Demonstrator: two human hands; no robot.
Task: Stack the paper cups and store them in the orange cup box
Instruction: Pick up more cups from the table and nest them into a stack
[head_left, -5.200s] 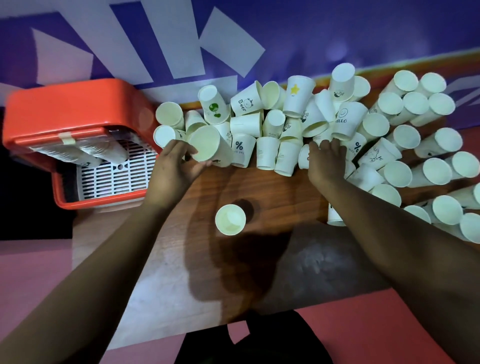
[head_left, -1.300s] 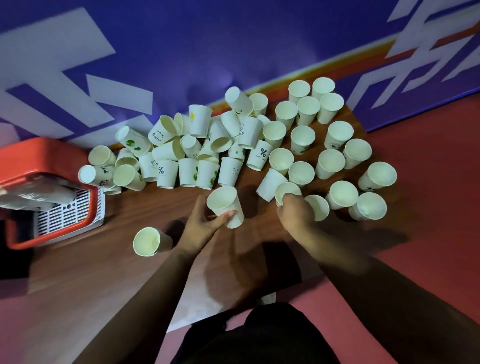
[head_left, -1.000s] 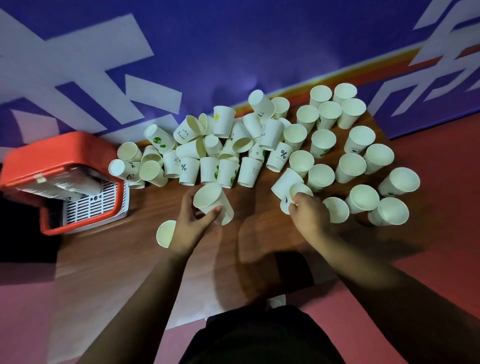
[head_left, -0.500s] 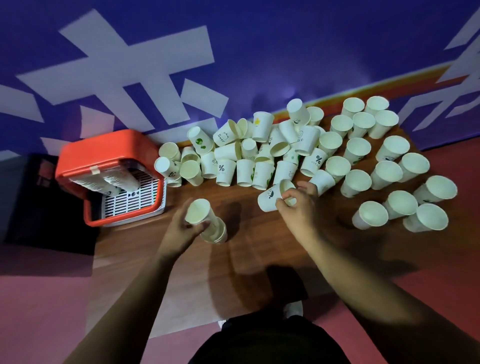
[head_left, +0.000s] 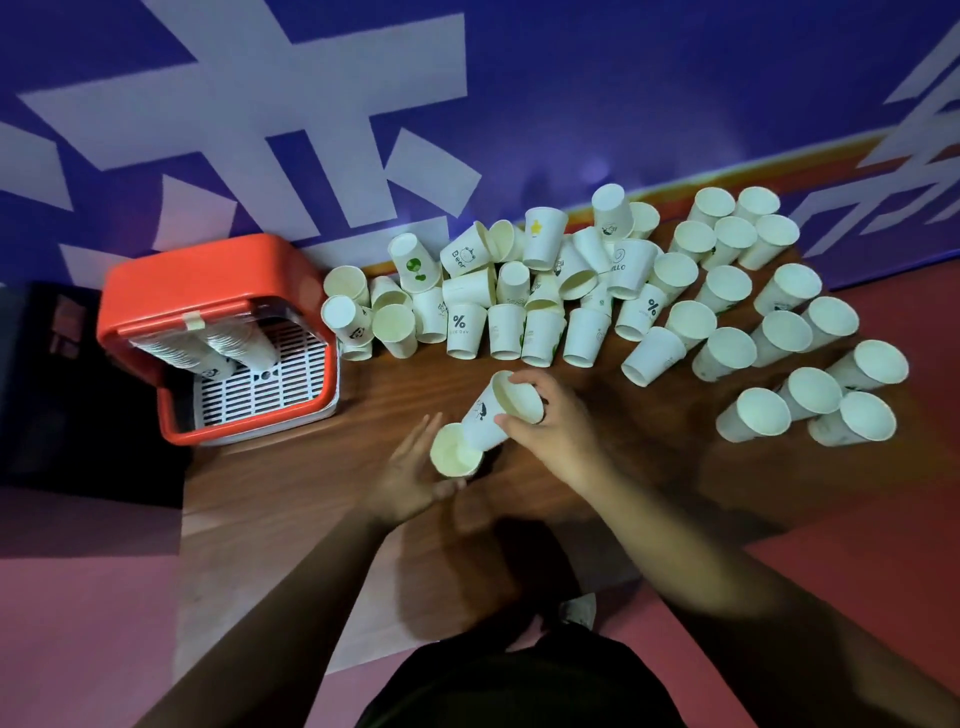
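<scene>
My right hand (head_left: 556, 431) grips a white printed paper cup (head_left: 491, 415) by its rim and tilts its base into the mouth of a lower cup (head_left: 454, 457). My left hand (head_left: 410, 478) cradles that lower cup from the left, fingers spread around it. Both hands meet over the wooden table (head_left: 291, 499), in front of a big heap of loose paper cups (head_left: 519, 291), some upright and some tipped over. At the left stands the orange cup box (head_left: 208, 291), holding two lying stacks of cups (head_left: 218, 348) above a white grid floor.
Upright cups (head_left: 810, 384) spread in rows across the right part of the table to its edge. A blue wall with white shapes (head_left: 291, 119) runs close behind the cups. Red floor lies to the right, and a dark object (head_left: 47, 374) stands left of the box.
My right hand has carried a cup from the heap leftward to the cup in my left hand. My left hand has come down and toward me. The view has shifted left.
</scene>
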